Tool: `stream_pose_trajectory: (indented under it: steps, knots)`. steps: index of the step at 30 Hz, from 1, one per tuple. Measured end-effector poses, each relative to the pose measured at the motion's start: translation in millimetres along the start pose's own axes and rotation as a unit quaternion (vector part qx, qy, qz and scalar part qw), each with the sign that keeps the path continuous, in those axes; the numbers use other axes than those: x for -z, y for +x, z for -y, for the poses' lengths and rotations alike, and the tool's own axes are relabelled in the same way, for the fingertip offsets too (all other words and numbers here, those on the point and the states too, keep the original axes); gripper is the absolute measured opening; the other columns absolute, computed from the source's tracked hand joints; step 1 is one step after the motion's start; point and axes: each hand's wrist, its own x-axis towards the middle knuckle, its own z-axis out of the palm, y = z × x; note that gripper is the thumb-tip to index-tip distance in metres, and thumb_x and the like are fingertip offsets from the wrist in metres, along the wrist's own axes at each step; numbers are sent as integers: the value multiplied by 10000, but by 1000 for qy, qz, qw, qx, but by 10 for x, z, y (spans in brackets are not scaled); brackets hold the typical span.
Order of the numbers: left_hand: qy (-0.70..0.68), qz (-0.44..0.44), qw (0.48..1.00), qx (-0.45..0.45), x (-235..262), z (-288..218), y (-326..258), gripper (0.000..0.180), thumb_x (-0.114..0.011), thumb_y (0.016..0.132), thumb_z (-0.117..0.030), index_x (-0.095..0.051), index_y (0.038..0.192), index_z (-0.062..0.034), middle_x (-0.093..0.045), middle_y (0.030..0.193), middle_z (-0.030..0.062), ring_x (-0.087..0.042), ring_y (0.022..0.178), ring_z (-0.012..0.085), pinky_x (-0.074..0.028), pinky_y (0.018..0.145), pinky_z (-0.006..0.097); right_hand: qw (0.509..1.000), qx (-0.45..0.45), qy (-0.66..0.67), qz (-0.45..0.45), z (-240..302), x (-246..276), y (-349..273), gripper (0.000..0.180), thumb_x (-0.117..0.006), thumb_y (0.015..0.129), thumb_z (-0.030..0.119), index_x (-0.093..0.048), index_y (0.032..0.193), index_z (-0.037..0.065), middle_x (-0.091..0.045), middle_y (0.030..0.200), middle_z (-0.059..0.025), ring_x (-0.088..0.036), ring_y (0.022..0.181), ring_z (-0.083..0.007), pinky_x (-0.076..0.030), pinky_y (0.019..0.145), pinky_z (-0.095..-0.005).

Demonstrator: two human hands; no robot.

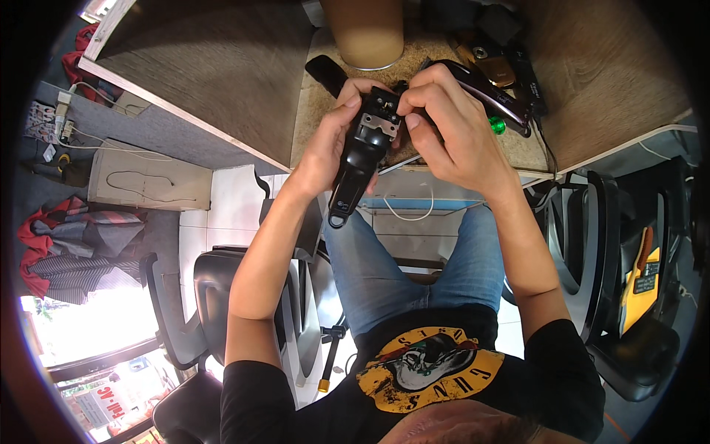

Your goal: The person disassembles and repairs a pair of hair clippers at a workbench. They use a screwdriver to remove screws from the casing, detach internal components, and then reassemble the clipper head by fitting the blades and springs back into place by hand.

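A black hair clipper is in my left hand, its head tilted up and away from me, its hanging loop toward my lap. My fingers wrap round its body from the left. At the head, a metal plate and the inner parts above it show. My right hand is at the right edge of the clipper's head, with thumb and fingers bent together in a pinch. What the fingertips hold, if anything, is hidden. Behind my hands, a second, dark clipper lies on the worktop.
A tan cylinder stands at the back of the worktop, between wooden side panels. A green round item lies by the second clipper. Black chairs flank me. Cloths hang at left, below a power strip.
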Motion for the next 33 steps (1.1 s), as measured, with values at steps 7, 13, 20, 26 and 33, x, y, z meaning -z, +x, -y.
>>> stream_pose_trajectory:
  steps: [7,13,20,26,33]
  knots:
    - [-52,-35,998,-14,-81,-15,22,424,-404,1154,-437,-406,1454,-137,-655,1137,171,-701,733,212,-608,470,329,1000,1,2,-12,-2,-10,10,178,-668,893,17,-658,1070,33,-637,1012,-115,-676,796,-325,-539,722,-442]
    - [22,-15,999,-40,-31,-38,0,489,-475,1129,-455,-398,1479,-123,-623,1120,152,-681,572,219,-631,469,332,999,-1,-9,-39,-16,-10,7,140,-669,908,4,-668,1046,26,-649,1003,-113,-687,796,-314,-543,705,-424]
    - [71,-12,996,-54,-19,-45,0,526,-521,1107,-466,-400,1490,-126,-638,1093,177,-638,523,201,-557,434,295,998,1,-28,-50,-39,14,-3,150,-677,901,-39,-676,1043,6,-650,982,-121,-673,811,-289,-543,708,-382]
    - [62,-47,996,-44,-47,-74,1,504,-535,1098,-443,-422,1484,-140,-638,1077,168,-612,500,193,-515,437,287,996,-41,-78,-25,147,346,-161,175,-766,865,30,-714,1031,51,-668,954,-63,-666,786,-236,-503,722,-345]
    - [77,-72,992,-62,-87,-50,15,477,-533,1090,-398,-434,1475,-134,-621,1032,141,-608,498,185,-516,450,295,974,-54,-184,119,137,637,-356,172,-819,885,141,-785,1033,63,-662,963,-33,-629,933,-237,-451,832,-380]
